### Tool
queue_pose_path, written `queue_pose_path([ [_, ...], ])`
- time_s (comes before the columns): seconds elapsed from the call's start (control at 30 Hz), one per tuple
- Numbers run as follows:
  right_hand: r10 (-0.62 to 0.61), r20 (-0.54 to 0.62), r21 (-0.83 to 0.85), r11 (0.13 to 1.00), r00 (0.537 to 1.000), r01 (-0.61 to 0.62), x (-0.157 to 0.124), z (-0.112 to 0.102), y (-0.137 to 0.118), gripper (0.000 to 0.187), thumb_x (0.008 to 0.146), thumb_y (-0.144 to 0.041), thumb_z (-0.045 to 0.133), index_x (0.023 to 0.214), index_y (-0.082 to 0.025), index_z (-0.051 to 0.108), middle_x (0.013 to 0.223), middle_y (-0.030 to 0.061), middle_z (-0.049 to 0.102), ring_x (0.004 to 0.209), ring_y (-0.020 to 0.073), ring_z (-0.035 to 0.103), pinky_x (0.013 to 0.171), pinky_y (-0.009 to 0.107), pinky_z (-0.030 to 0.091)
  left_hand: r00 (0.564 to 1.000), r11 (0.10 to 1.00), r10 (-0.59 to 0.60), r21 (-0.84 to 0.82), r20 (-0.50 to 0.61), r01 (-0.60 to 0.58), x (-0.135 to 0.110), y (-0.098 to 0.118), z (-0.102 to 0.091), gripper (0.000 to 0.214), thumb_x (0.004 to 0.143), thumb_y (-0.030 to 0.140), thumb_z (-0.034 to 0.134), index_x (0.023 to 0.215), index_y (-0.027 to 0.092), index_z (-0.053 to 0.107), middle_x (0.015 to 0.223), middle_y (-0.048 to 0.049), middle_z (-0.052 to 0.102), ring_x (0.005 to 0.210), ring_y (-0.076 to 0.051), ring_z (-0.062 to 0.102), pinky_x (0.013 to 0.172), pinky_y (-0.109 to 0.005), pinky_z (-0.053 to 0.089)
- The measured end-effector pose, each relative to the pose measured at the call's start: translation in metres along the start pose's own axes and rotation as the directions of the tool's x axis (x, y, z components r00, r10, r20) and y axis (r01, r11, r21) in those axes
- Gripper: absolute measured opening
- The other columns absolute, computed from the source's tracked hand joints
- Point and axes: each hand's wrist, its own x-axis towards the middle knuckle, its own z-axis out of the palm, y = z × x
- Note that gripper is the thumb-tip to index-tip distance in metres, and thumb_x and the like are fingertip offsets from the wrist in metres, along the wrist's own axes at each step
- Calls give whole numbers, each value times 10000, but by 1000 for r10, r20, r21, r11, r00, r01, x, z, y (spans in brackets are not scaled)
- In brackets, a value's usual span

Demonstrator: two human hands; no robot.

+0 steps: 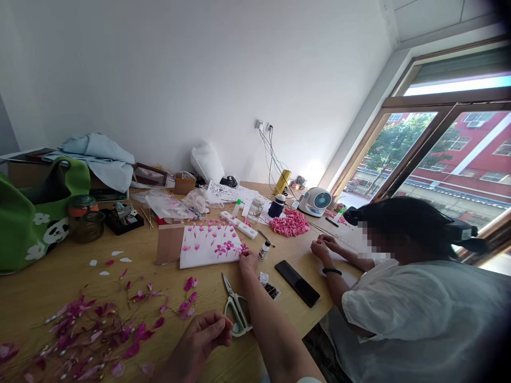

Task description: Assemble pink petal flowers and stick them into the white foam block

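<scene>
Right hand [248, 261] grip pinches a pink flower [242, 248] at the near right corner of the white board [207, 250], which lies mid-surface with its long axis left-right. Left hand [199, 340] grip is curled closed beside the scissors [236, 306].

Bare tabletop [171, 271] lies between the flower board [209, 246] and scattered petal stems [99, 324]; scissors [236, 308] block the near edge.

Text check | nothing legible | printed sheet [225, 191] at the counter's [159, 298] back: black marks, too small | small bottle [263, 250] label: blurred
</scene>
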Motion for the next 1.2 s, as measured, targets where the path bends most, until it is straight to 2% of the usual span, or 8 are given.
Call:
queue_pose_path([
  [0.17, 82, 88, -10, 997, 993, -81, 3, 1, 5, 270, 900, -308, 551, 1126, -160, 558, 1124, 69, 579, 927, 185, 599, 789, 375, 516, 1000, 1000, 17, -3, 24, -17, 1, -4, 0, 259, 654, 358, 765, 680, 105, 716, 635, -48, 616, 623, -130, 533, 640, -250, 402],
  [0.53, 104, 124, 34, 993, 987, -109, 5, 3, 13, 270, 900, -308, 551, 1127, -162, 558, 1135, 72, 575, 943, 188, 594, 801, 382, 511, 1000, 1000, -4, -6, 0, 4, -1, 0, 2, 278, 632, 378, 773, 672, 109, 712, 635, -48, 618, 636, -141, 539, 667, -264, 410],
  [0.8, 123, 101, 167, 976, 987, -139, 11, 5, 18, 282, 898, -313, 555, 1132, -156, 555, 1126, 69, 577, 935, 191, 598, 789, 380, 516, 1000, 1000, -4, -4, 6, 4, 0, 0, 1, 282, 641, 375, 766, 682, 101, 709, 637, -46, 614, 638, -139, 534, 670, -265, 405],
  [1.0, 113, 89, 197, 972, 990, -129, 11, 8, 16, 263, 901, -317, 549, 1114, -165, 567, 1121, 65, 581, 927, 187, 598, 788, 371, 518, 1000, 1000, 21, -19, 17, -21, 2, -2, -1, 265, 643, 360, 765, 665, 103, 703, 633, -42, 614, 626, -134, 532, 654, -263, 403],
  [1.13, 82, 39, 207, 974, 996, -89, 9, 9, 12, 261, 901, -314, 548, 1115, -166, 566, 1121, 65, 581, 922, 184, 599, 783, 367, 520, 1000, 1000, 10, -16, 15, -10, 2, -2, -1, 287, 627, 373, 775, 673, 98, 705, 627, -45, 614, 626, -133, 532, 654, -258, 402],
  [1.2, 48, -25, 221, 974, 999, -41, 7, 8, 9, 265, 901, -316, 548, 1119, -164, 564, 1120, 65, 581, 921, 186, 600, 779, 366, 521, 1000, 1000, 10, -13, 11, -10, 2, -1, 0, 299, 623, 384, 774, 676, 98, 702, 629, -45, 612, 632, -135, 532, 659, -259, 405],
])
